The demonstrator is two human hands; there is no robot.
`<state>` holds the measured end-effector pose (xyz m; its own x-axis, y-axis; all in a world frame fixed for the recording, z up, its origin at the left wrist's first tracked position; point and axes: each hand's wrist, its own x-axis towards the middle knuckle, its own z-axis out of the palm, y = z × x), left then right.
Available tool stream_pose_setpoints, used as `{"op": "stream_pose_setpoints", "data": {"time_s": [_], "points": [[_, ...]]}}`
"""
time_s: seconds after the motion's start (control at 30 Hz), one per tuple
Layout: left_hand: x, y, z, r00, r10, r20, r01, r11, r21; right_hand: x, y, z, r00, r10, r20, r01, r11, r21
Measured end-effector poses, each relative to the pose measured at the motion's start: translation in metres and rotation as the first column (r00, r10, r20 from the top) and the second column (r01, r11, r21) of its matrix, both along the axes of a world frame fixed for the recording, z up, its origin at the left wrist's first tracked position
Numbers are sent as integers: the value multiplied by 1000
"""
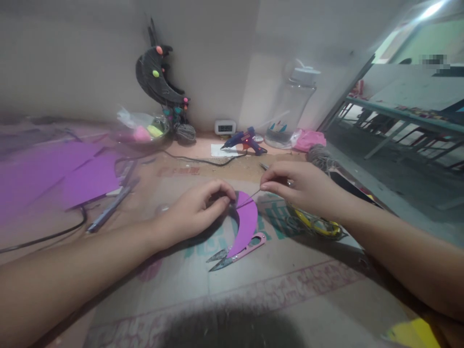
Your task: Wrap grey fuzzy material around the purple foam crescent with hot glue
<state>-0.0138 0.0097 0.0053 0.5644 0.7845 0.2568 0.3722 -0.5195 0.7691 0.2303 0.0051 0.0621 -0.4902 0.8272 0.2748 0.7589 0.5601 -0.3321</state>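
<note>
My left hand (197, 208) pinches the upper tip of a purple crescent-shaped foam piece (246, 224) and holds it against the cardboard-covered table (282, 290). My right hand (297, 186) pinches a thin grey strand (250, 197) that runs from its fingertips to the tip of the crescent. Pink-handled thread snips (239, 251) lie under the crescent's lower end. A ball of grey yarn (319, 154) sits just behind my right hand.
A blue glue gun (244, 140) stands at the back with its cord (195, 158) trailing left. Purple foam sheets (72, 176), a clear bowl of pompoms (143, 133), a black crescent ornament (159, 77), a plastic jar (295, 106), a yellow tape roll (321, 226).
</note>
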Motion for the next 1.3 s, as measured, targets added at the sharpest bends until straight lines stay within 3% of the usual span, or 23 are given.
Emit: {"op": "stream_pose_setpoints", "data": {"time_s": [0.17,0.33,0.67,0.8,0.87,1.0,1.13,1.3], "points": [[2,6,-8,982,66,178,-33,983,-182,-1,15,-26,992,-89,-87,87,996,-24],[2,7,-10,985,48,167,-8,973,-231,-1,20,-47,963,-153,-220,138,987,-79],[1,5,-9,993,22,120,2,980,-199,-12,-2,-35,967,-91,-240,52,985,-165],[3,5,-5,984,71,163,-42,984,-176,-22,-9,-37,952,-145,-270,43,935,-352],[3,7,-3,977,101,187,-57,972,-226,-25,-10,-40,942,-159,-294,23,908,-417],[1,14,-1,985,104,134,-49,930,-364,-24,-7,-44,923,-139,-360,-25,910,-414],[1,17,-4,994,56,91,-23,943,-332,-22,-4,-47,918,-134,-373,-34,912,-410],[2,12,-3,992,82,98,-53,962,-268,-23,-6,-46,939,-87,-332,-51,921,-385]]}}
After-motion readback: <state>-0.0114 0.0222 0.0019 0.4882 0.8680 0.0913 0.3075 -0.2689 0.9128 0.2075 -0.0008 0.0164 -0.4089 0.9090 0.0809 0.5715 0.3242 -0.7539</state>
